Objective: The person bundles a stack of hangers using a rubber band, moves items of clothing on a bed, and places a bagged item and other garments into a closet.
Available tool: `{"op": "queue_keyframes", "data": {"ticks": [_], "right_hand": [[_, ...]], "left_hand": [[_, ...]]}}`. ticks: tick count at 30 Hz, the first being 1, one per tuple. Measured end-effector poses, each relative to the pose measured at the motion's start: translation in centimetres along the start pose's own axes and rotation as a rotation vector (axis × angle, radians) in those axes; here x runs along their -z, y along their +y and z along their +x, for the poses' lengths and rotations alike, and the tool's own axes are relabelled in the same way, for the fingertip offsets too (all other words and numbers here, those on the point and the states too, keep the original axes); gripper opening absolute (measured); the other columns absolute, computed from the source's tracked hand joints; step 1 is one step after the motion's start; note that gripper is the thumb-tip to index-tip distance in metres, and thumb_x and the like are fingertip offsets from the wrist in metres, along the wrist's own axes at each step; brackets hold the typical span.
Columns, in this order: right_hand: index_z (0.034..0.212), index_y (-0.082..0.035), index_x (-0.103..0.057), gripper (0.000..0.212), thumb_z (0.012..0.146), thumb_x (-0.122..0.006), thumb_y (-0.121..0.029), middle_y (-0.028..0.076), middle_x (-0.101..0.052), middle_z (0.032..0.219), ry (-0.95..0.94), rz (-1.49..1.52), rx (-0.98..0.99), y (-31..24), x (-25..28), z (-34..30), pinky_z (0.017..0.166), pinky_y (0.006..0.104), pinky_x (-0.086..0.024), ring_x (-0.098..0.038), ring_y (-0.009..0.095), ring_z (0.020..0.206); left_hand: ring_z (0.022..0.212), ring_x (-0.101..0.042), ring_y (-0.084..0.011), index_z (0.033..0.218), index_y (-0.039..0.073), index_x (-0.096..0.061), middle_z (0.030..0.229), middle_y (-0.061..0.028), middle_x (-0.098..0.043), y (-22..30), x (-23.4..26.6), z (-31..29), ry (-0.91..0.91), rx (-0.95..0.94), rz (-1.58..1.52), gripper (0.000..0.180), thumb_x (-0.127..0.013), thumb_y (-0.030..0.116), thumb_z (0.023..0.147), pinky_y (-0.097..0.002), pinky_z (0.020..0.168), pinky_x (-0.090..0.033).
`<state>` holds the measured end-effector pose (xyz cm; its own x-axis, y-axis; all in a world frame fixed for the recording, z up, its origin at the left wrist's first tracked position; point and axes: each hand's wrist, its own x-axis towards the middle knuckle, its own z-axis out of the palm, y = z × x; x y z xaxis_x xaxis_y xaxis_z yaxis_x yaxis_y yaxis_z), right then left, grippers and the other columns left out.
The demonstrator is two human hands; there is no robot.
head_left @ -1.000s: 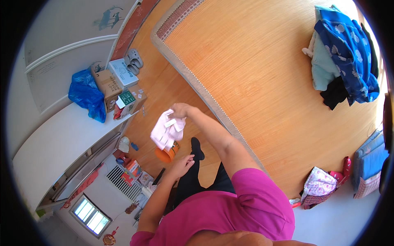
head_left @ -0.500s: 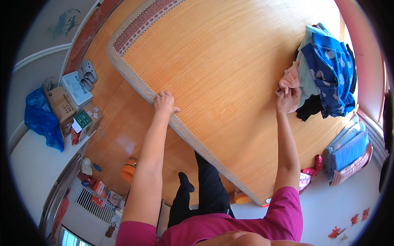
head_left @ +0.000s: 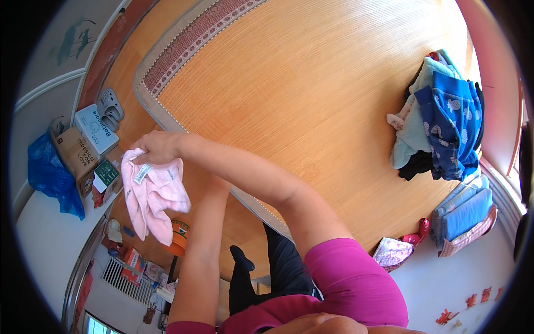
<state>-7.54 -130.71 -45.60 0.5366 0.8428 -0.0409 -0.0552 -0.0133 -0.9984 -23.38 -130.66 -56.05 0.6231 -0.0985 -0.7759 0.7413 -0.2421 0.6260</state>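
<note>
Right hand now grips 1 pink cloth at left, past the mat, no longer by the right-side clothes pile; piece separated. Left hand hidden, can't tell grip.

Head-mtd L fisheye cam looks down, arms nr, mat beyond.

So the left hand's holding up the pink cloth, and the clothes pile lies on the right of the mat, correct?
Wrong hand: in the head view, the right hand holds up the pink cloth. The clothes pile does lie on the right of the mat.
</note>
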Motion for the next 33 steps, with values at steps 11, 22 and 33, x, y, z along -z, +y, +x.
{"op": "queue_keyframes", "data": {"ticks": [11, 22, 33], "right_hand": [[0.125, -0.002, -0.052, 0.026, 0.103, -0.051, -0.016, 0.007, -0.057, 0.110, 1.787, -0.842, 0.230, -2.2, 30.4, -37.1, 0.090, 0.0261, -0.043, -0.053, 0.015, 0.102], [0.143, -0.018, -0.045, 0.048, 0.096, -0.046, -0.027, 0.021, -0.043, 0.144, 1.367, -0.984, -1.079, 8.7, 45.8, -35.4, 0.106, 0.0365, -0.040, -0.043, 0.036, 0.131], [0.114, -0.025, -0.070, 0.033, 0.083, -0.061, -0.019, 0.010, -0.069, 0.109, 0.144, -0.836, -0.105, 8.8, 11.0, 5.5, 0.089, 0.0439, -0.051, -0.065, 0.030, 0.106]], "left_hand": [[0.108, -0.058, -0.0340, 0.110, -0.002, -0.052, 0.112, -0.0197, -0.057, 1.3, -0.7, 1.3, 0.135, 0.027, 1.464, 0.079, -0.092, 0.042, 0.058, -0.0417, 0.092, -0.050], [0.101, -0.058, -0.0292, 0.103, 0.001, -0.057, 0.106, -0.0171, -0.058, 0.3, -1.1, 1.2, 0.160, -0.033, 1.504, 0.064, -0.089, 0.038, 0.062, -0.0411, 0.087, -0.046], [0.102, -0.059, -0.0279, 0.110, -0.001, -0.059, 0.108, -0.0157, -0.059, -0.1, -2.1, 1.2, 0.098, 0.014, 1.554, 0.067, -0.087, 0.040, 0.065, -0.0420, 0.086, -0.046]]}}
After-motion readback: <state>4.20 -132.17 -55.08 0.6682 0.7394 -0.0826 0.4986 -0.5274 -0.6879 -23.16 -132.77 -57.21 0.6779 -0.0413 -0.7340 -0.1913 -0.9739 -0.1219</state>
